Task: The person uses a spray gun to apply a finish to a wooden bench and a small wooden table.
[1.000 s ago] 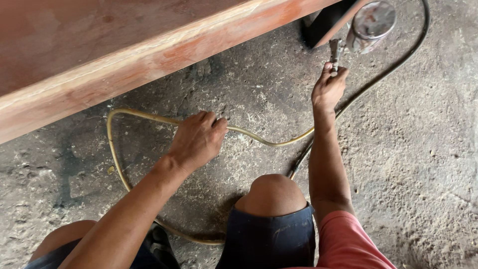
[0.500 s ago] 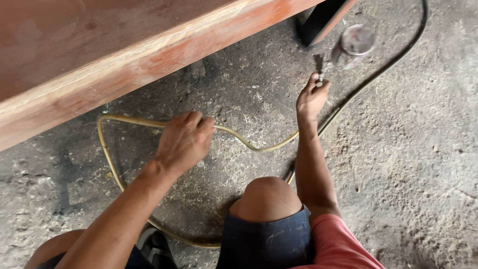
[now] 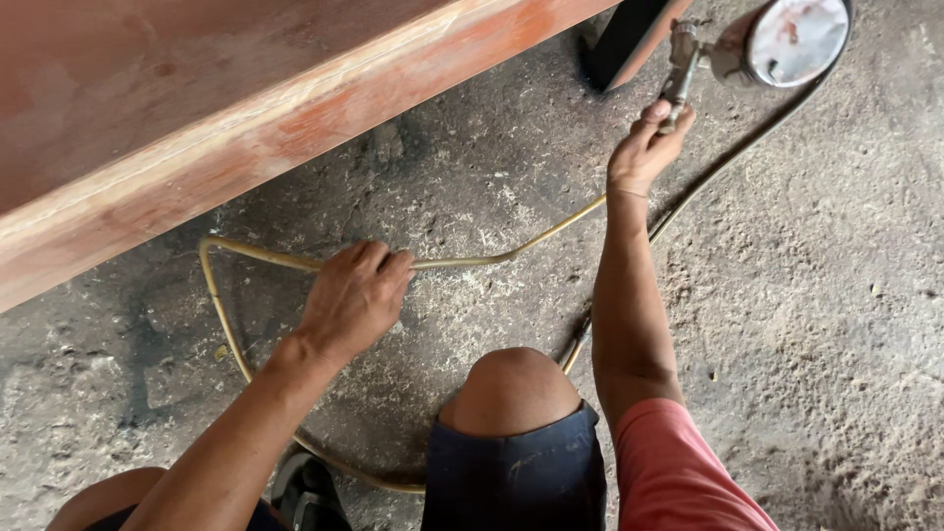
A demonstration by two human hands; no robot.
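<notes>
On dusty concrete, left hand (image 3: 356, 297) fingers pinch a looping yellowish hose (image 3: 228, 334); right hand (image 3: 644, 152) fingers grip a metal spray gun (image 3: 680, 74).

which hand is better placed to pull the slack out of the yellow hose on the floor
Left, probably. The left hand already lies on the yellow hose by its loop on the concrete floor. The right hand is busy gripping the spray gun farther off.

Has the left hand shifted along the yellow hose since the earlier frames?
Cannot tell: the left hand grips the yellow hose at much the same spot below the wooden beam; the camera itself moved.
</notes>
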